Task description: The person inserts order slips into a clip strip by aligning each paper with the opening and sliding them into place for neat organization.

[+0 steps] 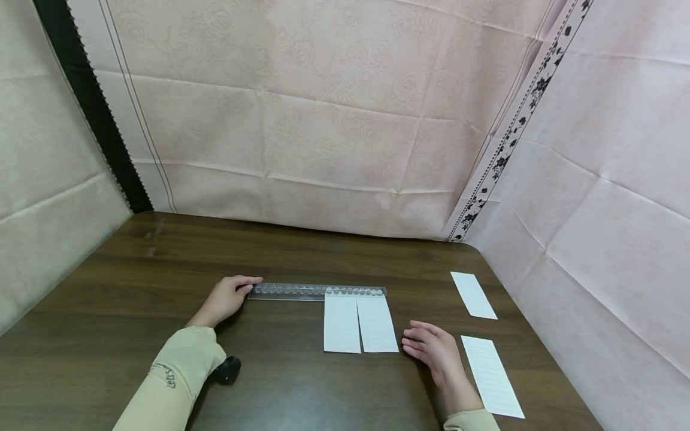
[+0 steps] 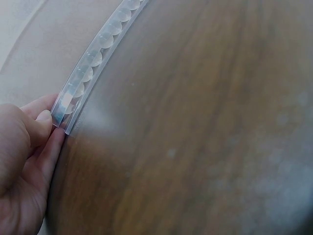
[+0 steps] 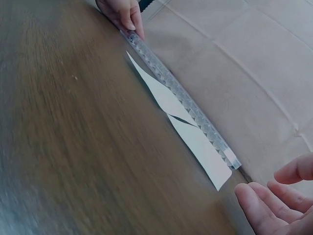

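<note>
A clear ticket rail (image 1: 291,291) with a row of see-through round beads inside lies across the table. Its left end is pinched by my left hand (image 1: 229,297), thumb on one side and fingers at the other, as the left wrist view shows up close. Two lined white slips (image 1: 342,323) (image 1: 377,323) have their top edges under the beads at the rail's right part; a narrow gap opens between them toward the bottom. Just right of these slips is my right hand (image 1: 433,350), fingers loosely bent, holding nothing. In the right wrist view its fingertips (image 3: 247,196) stand near the rail's right end.
Two more white slips lie on the right side of the table, one farther back (image 1: 474,295) and one nearer (image 1: 492,376). A small black object (image 1: 227,370) shows beside my left sleeve. Pale cloth (image 1: 302,120) hangs behind the wooden table (image 1: 108,311) and on both sides.
</note>
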Tool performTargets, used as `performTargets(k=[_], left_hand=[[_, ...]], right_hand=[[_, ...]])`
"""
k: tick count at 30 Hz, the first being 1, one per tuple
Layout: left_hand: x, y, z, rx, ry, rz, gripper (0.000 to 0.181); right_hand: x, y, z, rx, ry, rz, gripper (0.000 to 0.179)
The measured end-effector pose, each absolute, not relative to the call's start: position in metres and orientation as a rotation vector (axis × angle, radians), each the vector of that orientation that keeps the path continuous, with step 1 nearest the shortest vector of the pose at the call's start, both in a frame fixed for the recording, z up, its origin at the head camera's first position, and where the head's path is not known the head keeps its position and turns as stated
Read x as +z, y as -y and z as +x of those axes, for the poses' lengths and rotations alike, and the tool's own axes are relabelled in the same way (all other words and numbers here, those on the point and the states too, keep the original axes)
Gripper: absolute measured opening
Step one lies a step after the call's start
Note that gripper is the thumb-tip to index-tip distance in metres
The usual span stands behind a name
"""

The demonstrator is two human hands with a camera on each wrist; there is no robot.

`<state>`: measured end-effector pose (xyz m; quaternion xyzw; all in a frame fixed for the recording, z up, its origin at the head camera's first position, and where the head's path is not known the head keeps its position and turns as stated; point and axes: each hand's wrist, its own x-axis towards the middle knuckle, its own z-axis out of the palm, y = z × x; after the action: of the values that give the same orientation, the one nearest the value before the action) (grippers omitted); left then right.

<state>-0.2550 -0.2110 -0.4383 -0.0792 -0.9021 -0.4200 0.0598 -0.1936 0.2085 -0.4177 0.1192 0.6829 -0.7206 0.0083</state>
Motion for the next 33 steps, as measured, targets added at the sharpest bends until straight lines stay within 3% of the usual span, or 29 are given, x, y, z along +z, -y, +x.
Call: performTargets(k=[33], left_hand=[[-0.440,0.212,-0.255,-1.268,2.712,-0.260,0.028]], right_hand=[[-0.415,-0.233,-0.191,-2.227,-2.158,0.422,0.037]])
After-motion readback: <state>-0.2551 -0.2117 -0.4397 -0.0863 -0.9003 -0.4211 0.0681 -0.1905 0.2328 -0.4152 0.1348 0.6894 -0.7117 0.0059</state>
